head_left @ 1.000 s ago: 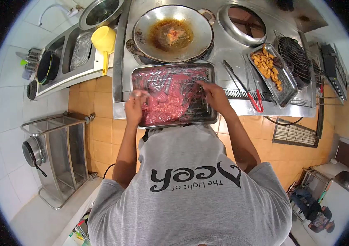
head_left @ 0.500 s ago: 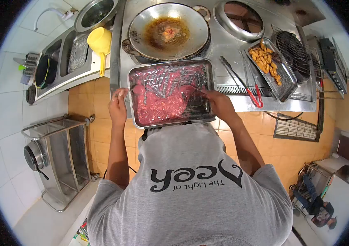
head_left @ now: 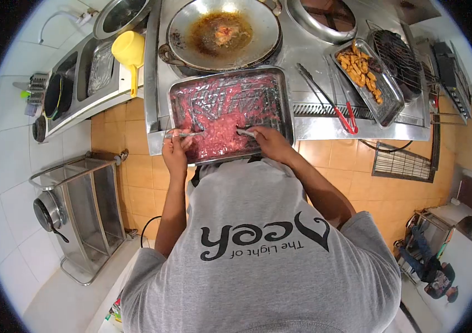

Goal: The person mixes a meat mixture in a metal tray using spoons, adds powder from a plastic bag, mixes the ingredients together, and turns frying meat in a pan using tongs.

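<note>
A rectangular metal tray (head_left: 287,105) rests at the stove's front edge, close to my body. Raw, wet-looking red meat in small pieces (head_left: 219,136) is heaped along its near side, with a thin smear of it farther back. In my left hand (head_left: 175,149) is a metal spoon (head_left: 190,134), its end down in the meat. My right hand (head_left: 271,144) grips another metal spoon (head_left: 245,132), pointing in from the right. The meat hides both spoon bowls.
Behind the tray sits a wok (head_left: 177,33) with oil and browned residue. Red-handled tongs (head_left: 336,108) and a tray (head_left: 390,114) of fried pieces (head_left: 361,72) lie right, by a grill rack (head_left: 396,58). A yellow dipper (head_left: 129,50) stands left. Another person (head_left: 433,272) is far right.
Both hands have moved inward with their spoons, from the tray's sides toward its middle. The heap of meat is narrower and more gathered. The view has shifted slightly.
</note>
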A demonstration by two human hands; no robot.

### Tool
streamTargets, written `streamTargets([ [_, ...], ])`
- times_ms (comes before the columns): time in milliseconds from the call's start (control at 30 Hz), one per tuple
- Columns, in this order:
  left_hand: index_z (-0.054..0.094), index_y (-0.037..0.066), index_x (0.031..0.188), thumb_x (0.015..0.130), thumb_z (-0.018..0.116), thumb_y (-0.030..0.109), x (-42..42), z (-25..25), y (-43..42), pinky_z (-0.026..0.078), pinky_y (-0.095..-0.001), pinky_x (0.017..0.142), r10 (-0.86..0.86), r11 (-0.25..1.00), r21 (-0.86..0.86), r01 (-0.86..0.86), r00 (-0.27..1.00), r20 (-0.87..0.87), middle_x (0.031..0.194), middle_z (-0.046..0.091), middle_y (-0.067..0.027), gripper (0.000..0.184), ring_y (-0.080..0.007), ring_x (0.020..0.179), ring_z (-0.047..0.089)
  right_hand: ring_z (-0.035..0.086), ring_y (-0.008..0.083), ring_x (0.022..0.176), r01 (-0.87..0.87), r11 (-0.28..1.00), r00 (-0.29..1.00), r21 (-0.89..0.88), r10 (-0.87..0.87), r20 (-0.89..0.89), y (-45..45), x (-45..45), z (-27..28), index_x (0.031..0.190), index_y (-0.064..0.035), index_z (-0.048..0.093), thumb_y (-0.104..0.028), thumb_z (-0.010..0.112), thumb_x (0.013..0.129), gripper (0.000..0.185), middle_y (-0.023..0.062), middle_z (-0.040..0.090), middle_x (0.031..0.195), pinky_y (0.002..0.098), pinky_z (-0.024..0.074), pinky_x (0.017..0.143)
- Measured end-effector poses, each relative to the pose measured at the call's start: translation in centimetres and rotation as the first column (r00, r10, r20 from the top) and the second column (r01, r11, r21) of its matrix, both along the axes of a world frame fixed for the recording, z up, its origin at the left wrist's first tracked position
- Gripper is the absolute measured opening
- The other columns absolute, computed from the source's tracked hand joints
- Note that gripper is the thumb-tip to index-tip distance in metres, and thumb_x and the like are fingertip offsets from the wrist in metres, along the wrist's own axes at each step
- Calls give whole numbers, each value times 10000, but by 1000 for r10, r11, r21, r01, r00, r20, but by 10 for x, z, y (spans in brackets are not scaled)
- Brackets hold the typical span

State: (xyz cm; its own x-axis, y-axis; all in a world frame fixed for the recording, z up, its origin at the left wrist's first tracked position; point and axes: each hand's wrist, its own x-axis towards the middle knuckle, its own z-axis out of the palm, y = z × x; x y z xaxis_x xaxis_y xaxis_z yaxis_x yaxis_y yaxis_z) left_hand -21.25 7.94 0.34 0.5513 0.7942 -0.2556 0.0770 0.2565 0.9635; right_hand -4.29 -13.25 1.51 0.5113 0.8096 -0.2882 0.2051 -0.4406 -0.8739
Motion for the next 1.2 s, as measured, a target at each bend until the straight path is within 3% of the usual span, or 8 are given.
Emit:
streamTargets([
  [200, 464, 24, 985, 946, 431, 257, 1, 13, 6, 541, -298, 693, 128, 979, -163, -122, 991, 29, 956, 603, -151, 239, -225, 807, 636, 575, 320, 947, -21, 976, 999, 216, 10, 53, 4, -3, 33, 1163, -67, 529, -85, 422, 906, 279, 197, 586, 1040, 359, 438, 826],
  [300, 463, 29, 979, 947, 426, 258, 4, 16, 6, 540, -314, 707, 153, 969, -205, -141, 987, 44, 967, 598, -153, 234, -234, 821, 633, 568, 349, 932, -152, 947, 934, 283, 44, 355, 7, -5, 31, 1189, -118, 513, 11, 481, 795, 416, 183, 578, 1027, 386, 464, 784],
  [400, 466, 36, 970, 948, 423, 264, 6, 14, 6, 539, -318, 712, 161, 963, -224, -147, 986, 46, 969, 597, -147, 234, -237, 824, 631, 575, 330, 900, -259, 960, 852, 108, 174, 494, 4, 0, 40, 1209, -154, 501, 26, 526, 725, 516, 152, 568, 984, 389, 481, 744],
  [500, 470, 40, 963, 947, 424, 269, 5, 9, 6, 540, -313, 708, 162, 959, -242, -144, 985, 53, 967, 598, -140, 234, -236, 813, 633, 531, 315, 694, -218, 952, 852, 214, 78, 518, 4, 1, 46, 1180, -111, 536, 104, 509, 677, 548, 138, 493, 760, 378, 445, 609],
  [700, 473, 34, 961, 944, 432, 266, 6, 9, 6, 545, -312, 701, 170, 958, -244, -152, 984, 53, 963, 598, -140, 237, -239, 810, 635, 523, 294, 672, -199, 952, 854, 233, 52, 517, -2, 9, 47, 1168, -110, 544, 108, 514, 670, 545, 122, 474, 733, 363, 442, 589],
  [800, 471, 28, 960, 943, 435, 262, 12, 11, 7, 548, -308, 694, 170, 956, -251, -150, 984, 58, 958, 598, -144, 237, -240, 816, 635, 516, 289, 661, -270, 947, 787, 175, 113, 607, 0, 6, 38, 1158, -114, 549, 99, 516, 668, 535, 114, 468, 726, 359, 440, 581],
  [900, 471, 27, 959, 942, 438, 260, 15, 15, 10, 550, -302, 687, 182, 952, -263, -157, 980, 74, 953, 598, -149, 236, -242, 816, 636, 520, 288, 670, -234, 944, 826, 231, 68, 560, 1, 5, 41, 1155, -120, 544, 83, 526, 670, 526, 108, 475, 736, 364, 444, 590],
  [1200, 477, 40, 963, 936, 452, 258, 19, 14, 17, 557, -304, 671, 167, 954, -266, -140, 983, 79, 925, 608, -142, 221, -236, 778, 641, 537, 296, 709, -206, 961, 808, 184, 61, 586, 11, 6, 44, 1167, -124, 525, 56, 543, 696, 505, 113, 505, 774, 381, 451, 605],
])
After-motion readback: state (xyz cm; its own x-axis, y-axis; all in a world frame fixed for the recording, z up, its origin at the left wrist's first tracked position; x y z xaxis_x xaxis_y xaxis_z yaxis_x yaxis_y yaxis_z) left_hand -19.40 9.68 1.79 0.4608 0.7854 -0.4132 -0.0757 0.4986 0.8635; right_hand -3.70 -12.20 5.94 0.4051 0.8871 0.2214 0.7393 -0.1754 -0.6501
